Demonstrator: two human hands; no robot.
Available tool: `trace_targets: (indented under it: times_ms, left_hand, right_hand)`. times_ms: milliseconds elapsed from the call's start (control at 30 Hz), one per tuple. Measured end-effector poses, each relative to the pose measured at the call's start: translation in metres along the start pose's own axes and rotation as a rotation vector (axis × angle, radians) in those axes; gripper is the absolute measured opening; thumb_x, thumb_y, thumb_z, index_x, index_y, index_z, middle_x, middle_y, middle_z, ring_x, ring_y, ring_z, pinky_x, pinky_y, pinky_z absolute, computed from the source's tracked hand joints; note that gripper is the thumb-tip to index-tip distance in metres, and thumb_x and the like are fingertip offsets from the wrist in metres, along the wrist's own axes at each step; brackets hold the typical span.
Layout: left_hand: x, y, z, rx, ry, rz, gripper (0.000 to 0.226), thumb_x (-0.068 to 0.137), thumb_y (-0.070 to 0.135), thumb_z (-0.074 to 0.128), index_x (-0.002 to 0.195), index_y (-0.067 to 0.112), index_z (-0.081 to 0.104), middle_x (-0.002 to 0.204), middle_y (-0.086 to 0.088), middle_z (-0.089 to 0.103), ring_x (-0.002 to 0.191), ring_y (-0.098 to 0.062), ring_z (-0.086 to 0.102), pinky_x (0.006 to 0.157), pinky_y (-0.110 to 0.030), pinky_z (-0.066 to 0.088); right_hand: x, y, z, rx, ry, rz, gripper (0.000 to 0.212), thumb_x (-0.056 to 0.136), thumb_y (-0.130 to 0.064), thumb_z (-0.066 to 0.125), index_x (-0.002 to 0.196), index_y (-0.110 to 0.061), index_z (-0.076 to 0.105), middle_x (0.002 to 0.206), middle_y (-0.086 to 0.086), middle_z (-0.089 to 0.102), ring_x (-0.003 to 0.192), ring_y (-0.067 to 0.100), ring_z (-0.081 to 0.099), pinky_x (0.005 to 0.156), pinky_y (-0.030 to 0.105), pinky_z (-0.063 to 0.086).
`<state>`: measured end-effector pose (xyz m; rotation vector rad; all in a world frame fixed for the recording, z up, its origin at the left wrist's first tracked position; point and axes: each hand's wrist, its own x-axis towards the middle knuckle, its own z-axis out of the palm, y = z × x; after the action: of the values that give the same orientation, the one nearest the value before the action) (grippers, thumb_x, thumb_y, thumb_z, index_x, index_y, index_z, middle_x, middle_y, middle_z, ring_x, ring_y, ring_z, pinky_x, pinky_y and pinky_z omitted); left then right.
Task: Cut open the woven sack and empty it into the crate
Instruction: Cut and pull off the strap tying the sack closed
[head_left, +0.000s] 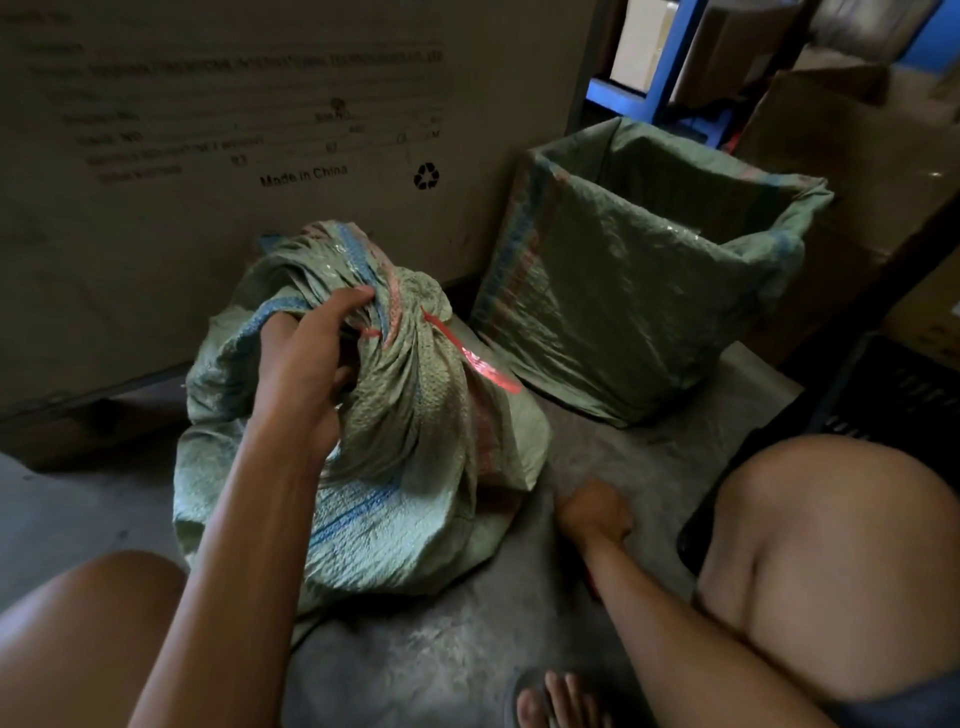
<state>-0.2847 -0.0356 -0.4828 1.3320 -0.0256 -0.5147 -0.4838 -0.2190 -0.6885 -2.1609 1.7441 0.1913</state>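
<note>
A full green woven sack (405, 467) stands on the floor between my knees, its neck bunched and tied with a red plastic string (457, 343). My left hand (306, 364) grips the gathered neck just left of the tie. My right hand (597, 512) rests low on the floor to the right of the sack, fingers curled; I cannot tell whether it holds anything. A dark plastic crate (904, 395) sits at the far right, partly hidden behind my right knee.
A second green woven sack (623, 291) stands open behind the tied one. A large printed cardboard box (234, 156) forms a wall on the left. Blue shelving (660, 78) and more cartons (857, 156) crowd the back right. My sandalled foot (556, 696) is at the bottom.
</note>
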Motion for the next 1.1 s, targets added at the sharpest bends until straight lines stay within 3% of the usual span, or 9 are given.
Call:
trace_targets:
  times_ms: [167,300,433,567,633,700,800,933,1100]
  left_hand:
    - [0.000,0.001,0.003,-0.051,-0.026,0.085,0.017,0.083,0.017,0.077,0.094,0.014,0.064,0.052,0.010,0.065,0.037,-0.002,0.057,0.036,-0.013,0.042]
    - [0.007,-0.002,0.008,0.035,-0.009,0.180,0.005,0.083,0.019,0.074,0.082,0.020,0.069,0.063,0.009,0.073,0.053,-0.002,0.066,0.047,-0.019,0.050]
    - [0.009,-0.003,0.008,0.175,0.003,0.338,0.028,0.093,0.015,0.064,0.067,0.023,0.057,0.051,0.018,0.061,0.047,0.006,0.052,0.048,-0.014,0.042]
    - [0.004,0.005,-0.001,0.227,-0.042,0.438,0.027,0.099,0.011,0.058,0.073,0.020,0.057,0.057,0.017,0.066,0.051,0.009,0.057,0.047,-0.008,0.043]
    - [0.003,0.008,-0.006,0.241,-0.126,0.431,0.007,0.098,0.017,0.064,0.091,0.017,0.066,0.082,0.011,0.078,0.077,0.000,0.073,0.063,-0.013,0.055]
    - [-0.001,0.008,-0.009,0.223,-0.209,0.416,0.016,0.092,0.024,0.072,0.107,0.017,0.070,0.102,0.001,0.080,0.097,-0.014,0.076,0.080,-0.028,0.061]
    - [-0.004,0.010,-0.012,0.189,-0.196,0.389,0.038,0.080,0.032,0.083,0.113,0.021,0.068,0.110,0.001,0.080,0.103,-0.016,0.076,0.082,-0.030,0.062]
    - [0.001,0.018,-0.024,0.080,-0.140,0.313,0.051,0.076,0.035,0.078,0.123,0.024,0.061,0.114,0.003,0.078,0.102,-0.015,0.076,0.073,-0.027,0.063]
    - [0.015,0.019,-0.031,0.102,-0.197,0.400,0.049,0.087,0.015,0.072,0.132,0.025,0.057,0.119,0.002,0.076,0.105,-0.015,0.075,0.078,-0.026,0.062]
  right_hand:
    - [-0.002,-0.088,-0.085,0.677,0.237,-0.336,0.029,0.092,-0.023,0.064,0.116,-0.012,0.073,0.112,0.012,0.074,0.107,0.029,0.069,0.093,0.037,0.053]
    - [-0.043,-0.156,-0.173,1.040,0.082,-0.672,0.023,0.095,-0.037,0.061,0.097,-0.021,0.078,0.094,-0.001,0.079,0.092,0.015,0.073,0.088,0.038,0.058]
    - [-0.084,-0.185,-0.222,0.750,-0.056,-0.944,0.060,0.077,-0.074,0.062,0.094,-0.018,0.077,0.087,-0.001,0.077,0.080,0.010,0.072,0.072,0.030,0.059]
    - [-0.090,-0.181,-0.232,0.462,-0.111,-1.075,0.056,0.072,-0.048,0.083,0.121,-0.030,0.064,0.111,-0.016,0.069,0.098,-0.006,0.064,0.080,0.012,0.051]
    - [-0.089,-0.176,-0.229,0.482,-0.157,-1.093,0.064,0.071,-0.042,0.086,0.128,-0.031,0.059,0.120,-0.015,0.067,0.108,-0.001,0.063,0.092,0.022,0.054]
    - [-0.089,-0.173,-0.227,0.533,-0.155,-1.091,0.063,0.072,-0.036,0.086,0.128,-0.030,0.058,0.120,-0.013,0.067,0.112,0.005,0.063,0.099,0.034,0.053]
    - [-0.088,-0.175,-0.226,0.567,-0.087,-1.075,0.054,0.074,-0.024,0.087,0.121,-0.030,0.062,0.111,-0.013,0.070,0.103,0.003,0.066,0.091,0.026,0.057]
    - [-0.076,-0.176,-0.232,0.694,-0.097,-0.943,0.040,0.078,-0.009,0.082,0.109,-0.031,0.070,0.096,-0.005,0.069,0.080,0.004,0.064,0.059,0.004,0.048]
    - [-0.059,-0.165,-0.231,0.822,-0.149,-0.910,0.033,0.080,-0.002,0.078,0.101,-0.028,0.075,0.089,-0.001,0.072,0.074,0.008,0.067,0.063,0.008,0.053]
